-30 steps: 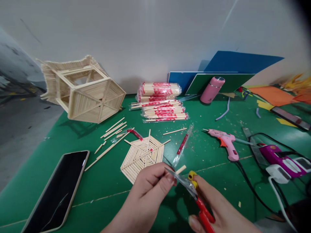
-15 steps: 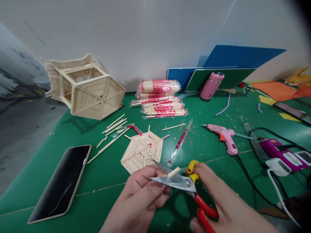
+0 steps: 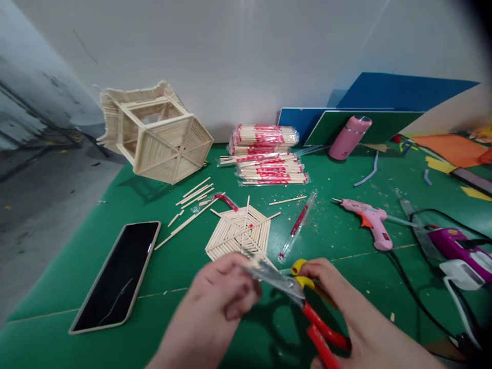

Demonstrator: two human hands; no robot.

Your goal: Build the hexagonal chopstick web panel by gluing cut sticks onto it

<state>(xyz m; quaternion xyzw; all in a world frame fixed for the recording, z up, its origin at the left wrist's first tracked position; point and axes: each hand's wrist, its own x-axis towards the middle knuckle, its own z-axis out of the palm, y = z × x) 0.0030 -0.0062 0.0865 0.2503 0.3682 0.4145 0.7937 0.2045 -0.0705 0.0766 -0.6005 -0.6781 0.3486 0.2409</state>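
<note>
My right hand [image 3: 346,307] grips scissors [image 3: 284,284] with red and yellow handles, their blades nearly together and pointing left. My left hand [image 3: 219,297] is closed right at the blade tips, its fingers curled and blurred. Whatever it pinches is hidden behind the blades. Just beyond both hands lies a flat hexagonal panel of wooden sticks [image 3: 238,230], with a few stick ends jutting past its edge. Several loose sticks [image 3: 196,218] are spread to its left, and a single stick [image 3: 287,200] lies to its right.
A stick-built lantern-like frame [image 3: 169,148] stands back left, beside wrapped chopstick bundles [image 3: 269,154]. A phone [image 3: 117,277] lies left. At right are a pink glue gun [image 3: 369,220] with its cord, a pink flask [image 3: 350,137] and a purple power strip [image 3: 455,246].
The scissors' blades have closed from a wide gap. The short stick end that showed between them is out of sight. The whole view has shifted, moving the table's things rightward.
</note>
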